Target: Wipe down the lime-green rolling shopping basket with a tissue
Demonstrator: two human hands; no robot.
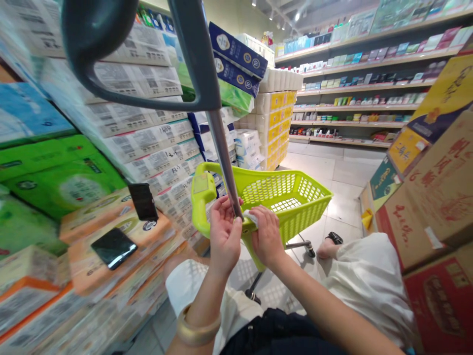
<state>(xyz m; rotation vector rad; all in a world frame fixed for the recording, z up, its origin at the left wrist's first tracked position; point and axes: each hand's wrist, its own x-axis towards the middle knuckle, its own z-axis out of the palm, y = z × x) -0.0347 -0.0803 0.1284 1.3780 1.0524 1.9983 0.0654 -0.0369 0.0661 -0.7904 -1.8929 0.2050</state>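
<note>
A metal pole (224, 153) with a dark grey plastic loop handle (201, 69) slants down from the top of the view. Its lower end meets the rim of a lime-green shopping cart (306, 212). My left hand (224, 234), a gold bangle on its wrist, has curled fingers and a thumb around that lower end. Just to its right, my right hand (266, 234) presses a crumpled white tissue (251, 217) against the cart's rim, fingers bent over it. The fingertips of my right hand are partly hidden. The visible part of the cart's basket holds nothing.
Stacked paper packs (148, 118) rise on the left. A black phone (114, 248) lies on orange packs, with a dark upright object (143, 202) beside it. Cardboard cartons (424, 197) line the right side. Shelves of boxed goods (362, 74) stand behind a tiled floor (332, 165).
</note>
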